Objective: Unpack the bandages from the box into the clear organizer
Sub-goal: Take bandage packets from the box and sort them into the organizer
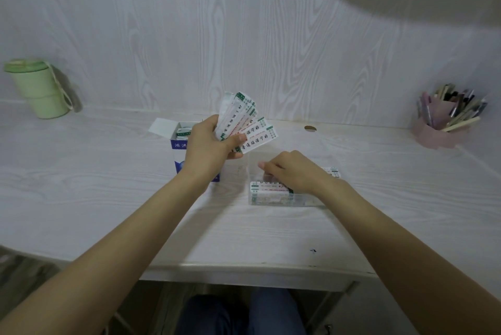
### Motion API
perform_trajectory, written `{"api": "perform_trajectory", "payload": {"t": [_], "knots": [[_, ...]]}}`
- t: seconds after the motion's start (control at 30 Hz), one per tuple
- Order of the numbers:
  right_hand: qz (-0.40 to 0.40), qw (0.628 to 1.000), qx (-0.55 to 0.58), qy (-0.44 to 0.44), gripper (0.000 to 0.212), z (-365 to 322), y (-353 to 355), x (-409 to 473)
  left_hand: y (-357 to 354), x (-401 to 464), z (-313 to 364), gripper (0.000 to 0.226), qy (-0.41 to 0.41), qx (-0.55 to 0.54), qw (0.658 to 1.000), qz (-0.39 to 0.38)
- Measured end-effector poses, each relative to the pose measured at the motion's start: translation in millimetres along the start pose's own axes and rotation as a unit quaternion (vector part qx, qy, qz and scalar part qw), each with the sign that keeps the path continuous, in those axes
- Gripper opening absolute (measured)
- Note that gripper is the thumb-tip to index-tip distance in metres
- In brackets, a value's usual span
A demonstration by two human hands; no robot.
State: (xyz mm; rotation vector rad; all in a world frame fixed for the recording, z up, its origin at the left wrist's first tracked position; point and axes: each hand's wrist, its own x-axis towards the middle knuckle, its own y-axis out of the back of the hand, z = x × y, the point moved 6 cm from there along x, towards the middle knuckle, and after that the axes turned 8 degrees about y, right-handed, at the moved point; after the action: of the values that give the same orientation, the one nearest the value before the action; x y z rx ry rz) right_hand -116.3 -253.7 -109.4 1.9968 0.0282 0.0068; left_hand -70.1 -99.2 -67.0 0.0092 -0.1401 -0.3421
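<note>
With the left hand gripping fanned bandages, the right hand, fingers bent, should press each flat inside the clear organizer.

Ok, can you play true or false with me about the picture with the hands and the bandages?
1. The left hand holds a fan of bandages. True.
2. The box is closed. False: its flap is open, and bandages show inside.
3. The right hand is in the organizer. True: it rests on bandages lying there.
4. The green cup stands beside the pens. False: the cup is far left, and the pen holder is far right.
5. The organizer holds nothing. False: bandages already lie in it.
</note>
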Motion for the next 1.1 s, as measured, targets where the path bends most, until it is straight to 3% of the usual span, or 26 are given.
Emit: {"api": "perform_trajectory", "payload": {"t": [0.13, 0.23, 0.3, 0.37, 0.47, 0.5, 0.63, 0.77, 0.87, 1.1], "knots": [[-0.017, 0.999, -0.042, -0.018, 0.062, -6.0, 3.5, -0.7, 0.4, -0.5, -0.7, 0.024, 0.001, -0.002, 1.0, -0.004], [0.013, 0.999, 0.045, -0.009, 0.049, -5.5, 3.7, -0.3, 0.4, -1.2, -1.7, 0.024, 0.001, 0.008, 1.0, -0.004], [0.092, 0.987, 0.129, 0.008, 0.031, -2.5, 13.9, -3.4, 1.3, -1.6, -3.0, 0.025, 0.002, 0.021, 1.0, -0.001], [0.168, 0.943, 0.286, 0.03, 0.013, 0.6, 25.7, -11.5, 2.0, -1.2, -4.4, 0.027, 0.011, 0.027, 1.0, -0.002], [0.175, 0.858, 0.48, 0.055, 0.025, -1.3, 31.8, -19.0, -0.9, -0.3, -5.6, 0.032, 0.038, 0.025, 0.999, -0.023], [0.175, 0.852, 0.49, 0.059, 0.026, -3.7, 33.0, -19.7, -3.2, -0.5, -5.3, 0.033, 0.045, 0.026, 0.998, -0.033], [0.216, 0.895, 0.388, 0.052, 0.019, -7.1, 42.0, -17.9, -11.3, -1.8, -4.0, 0.038, 0.055, 0.034, 0.996, -0.057], [0.2, 0.862, 0.465, 0.02, 0.024, -4.6, 40.5, -17.5, -10.0, -1.2, -2.6, 0.04, 0.06, 0.039, 0.996, -0.05], [0.216, 0.885, 0.41, 0.041, 0.007, -3.4, 42.2, -18.9, -9.1, -1.4, -1.7, 0.04, 0.062, 0.042, 0.996, -0.049], [0.249, 0.877, 0.411, 0.003, 0.009, 7.1, 37.1, -23.7, -13.6, -4.1, 2.0, 0.033, 0.039, 0.062, 0.995, -0.062]]}}
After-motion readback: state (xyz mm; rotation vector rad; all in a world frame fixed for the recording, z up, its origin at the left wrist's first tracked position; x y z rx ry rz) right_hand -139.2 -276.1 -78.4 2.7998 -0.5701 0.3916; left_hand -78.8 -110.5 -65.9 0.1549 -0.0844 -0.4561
